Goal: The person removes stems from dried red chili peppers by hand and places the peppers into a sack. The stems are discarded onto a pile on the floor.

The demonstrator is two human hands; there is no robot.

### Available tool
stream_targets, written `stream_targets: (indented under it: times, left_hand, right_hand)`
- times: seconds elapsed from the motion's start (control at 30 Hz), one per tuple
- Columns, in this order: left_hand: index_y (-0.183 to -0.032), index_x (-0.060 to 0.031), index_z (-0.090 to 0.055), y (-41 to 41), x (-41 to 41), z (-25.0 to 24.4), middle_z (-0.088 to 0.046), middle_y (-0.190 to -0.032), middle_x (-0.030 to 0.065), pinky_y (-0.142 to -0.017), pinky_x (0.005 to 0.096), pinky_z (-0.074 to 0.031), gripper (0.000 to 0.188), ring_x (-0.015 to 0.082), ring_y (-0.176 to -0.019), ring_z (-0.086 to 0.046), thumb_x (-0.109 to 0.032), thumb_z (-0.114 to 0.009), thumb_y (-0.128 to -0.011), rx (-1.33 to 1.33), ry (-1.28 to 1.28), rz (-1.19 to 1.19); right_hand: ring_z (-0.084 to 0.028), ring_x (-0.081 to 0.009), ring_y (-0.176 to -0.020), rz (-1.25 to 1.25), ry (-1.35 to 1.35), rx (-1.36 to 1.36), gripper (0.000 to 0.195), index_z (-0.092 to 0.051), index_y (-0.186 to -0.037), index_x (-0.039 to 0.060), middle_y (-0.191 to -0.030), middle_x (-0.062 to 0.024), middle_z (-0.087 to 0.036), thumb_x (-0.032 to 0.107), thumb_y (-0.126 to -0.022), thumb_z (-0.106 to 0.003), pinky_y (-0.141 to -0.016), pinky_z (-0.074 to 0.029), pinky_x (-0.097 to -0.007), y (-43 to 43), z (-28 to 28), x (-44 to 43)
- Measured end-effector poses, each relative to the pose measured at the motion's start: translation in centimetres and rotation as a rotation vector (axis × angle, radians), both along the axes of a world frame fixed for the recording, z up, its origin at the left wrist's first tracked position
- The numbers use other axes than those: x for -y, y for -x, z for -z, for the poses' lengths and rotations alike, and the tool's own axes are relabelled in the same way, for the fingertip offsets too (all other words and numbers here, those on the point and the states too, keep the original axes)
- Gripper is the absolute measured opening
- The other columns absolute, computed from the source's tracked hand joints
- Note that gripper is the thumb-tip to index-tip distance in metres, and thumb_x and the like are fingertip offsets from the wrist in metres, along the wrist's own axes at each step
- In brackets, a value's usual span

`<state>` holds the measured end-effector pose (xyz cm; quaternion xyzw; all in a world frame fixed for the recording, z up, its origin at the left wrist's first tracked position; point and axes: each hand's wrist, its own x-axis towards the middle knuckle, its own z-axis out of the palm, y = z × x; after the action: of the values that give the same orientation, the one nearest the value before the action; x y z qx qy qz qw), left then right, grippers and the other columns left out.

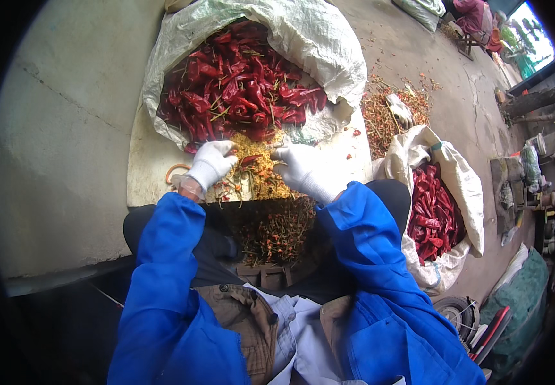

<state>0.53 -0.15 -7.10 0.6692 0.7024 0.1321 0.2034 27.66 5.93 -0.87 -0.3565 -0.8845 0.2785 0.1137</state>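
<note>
Both hands wear white gloves over a pale board. My left hand is at the left of a pile of yellow seeds, its fingers curled near a bit of red; whether it grips anything is unclear. My right hand is at the pile's right side, fingers bent towards it, their tips hard to make out. Between the hands a small red chili piece lies on the seeds. Just beyond them, a white woven sack lies with its mouth facing me, full of dried red chili peppers.
At the right stands another white sack with red chilies. Stems and scraps cover the floor behind it, with a glove on them. More stems lie below the board's edge. A wheel is at lower right; people sit far off.
</note>
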Motion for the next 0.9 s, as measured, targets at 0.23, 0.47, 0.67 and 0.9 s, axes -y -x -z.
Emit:
stream_targets:
  times: [0.23,0.47,0.67,0.9]
  left_hand:
    - [-0.095,-0.012,-0.071,-3.4,0.1,0.8,-0.073,-0.096,0.0156,-0.082,0.048,-0.056,0.027,0.0386,-0.093,-0.07,-0.037,-0.071,-0.084,-0.218,0.138,-0.061]
    - [-0.092,-0.0114,-0.071,-4.7,0.6,0.1,-0.073,-0.094,0.015,-0.079,0.0479,-0.056,0.026,0.0377,-0.091,-0.07,-0.036,-0.066,-0.086,-0.226,0.093,0.106]
    - [-0.107,-0.0073,-0.074,-5.0,1.5,-1.8,-0.073,-0.086,0.0129,-0.068,0.037,-0.054,0.025,0.0248,-0.074,-0.069,-0.025,-0.071,-0.089,0.243,-0.099,0.073]
    - [-0.118,-0.0006,-0.072,-3.8,1.4,-6.0,-0.073,-0.085,0.0019,-0.053,0.0201,-0.049,0.025,0.003,-0.062,-0.06,-0.008,-0.07,-0.094,0.873,-0.046,-0.448]
  right_hand:
    - [-0.071,-0.0378,-0.094,-0.02,-0.042,0.162,0.025,-0.076,-0.107,0.0095,-0.099,-0.0164,-0.073,0.026,-0.091,-0.065,-0.083,-0.056,-0.0491,0.5,0.5,-0.1]
    - [-0.071,-0.0401,-0.085,-0.022,-0.151,0.073,0.022,-0.072,-0.094,0.005,-0.089,-0.0175,-0.071,0.025,-0.087,-0.067,-0.077,-0.056,-0.0505,1.8,2.4,0.3]
    - [-0.072,-0.0371,-0.088,-0.02,0.032,0.335,0.024,-0.078,-0.106,0.0132,-0.089,-0.0155,-0.074,0.028,-0.091,-0.067,-0.082,-0.057,-0.0473,2.5,2.4,0.2]
    - [-0.074,-0.0306,-0.08,0.249,0.246,-0.137,0.027,-0.076,-0.108,0.0046,-0.087,-0.0176,-0.075,0.026,-0.094,-0.067,-0.077,-0.057,-0.0425,1.5,3.8,-1.7]
